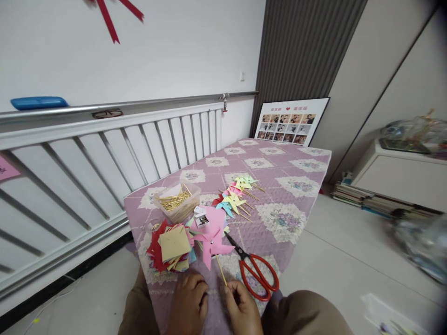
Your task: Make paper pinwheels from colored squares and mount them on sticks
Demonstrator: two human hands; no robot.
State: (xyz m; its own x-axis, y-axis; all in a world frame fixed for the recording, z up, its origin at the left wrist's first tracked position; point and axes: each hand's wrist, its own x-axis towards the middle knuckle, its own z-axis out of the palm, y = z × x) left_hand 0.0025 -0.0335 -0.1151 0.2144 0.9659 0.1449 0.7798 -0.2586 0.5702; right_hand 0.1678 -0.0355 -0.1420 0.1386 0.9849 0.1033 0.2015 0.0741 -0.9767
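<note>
A pink paper pinwheel (pixel 217 246) on a thin wooden stick (pixel 221 270) is in front of me, a small fastener at its centre. My right hand (pixel 242 304) pinches the stick's lower end between thumb and fingers. My left hand (pixel 190 300) rests at the near side of the table, its fingers curled with nothing visible in them. Beyond it sits a stack of coloured paper squares (pixel 174 243), yellow on top. Red-handled scissors (pixel 249 265) lie beside the pinwheel, close to my right hand. Behind the pinwheel stands a small open box of metal fasteners (pixel 201 219).
A clear plastic box (pixel 183 211) of wooden sticks stands at left. Several finished pinwheels (pixel 234 197) lie in a row farther back on the flower-patterned tablecloth (pixel 268 186). A white radiator (pixel 157 149) runs along the table's left side. A photo board (pixel 291 122) leans behind.
</note>
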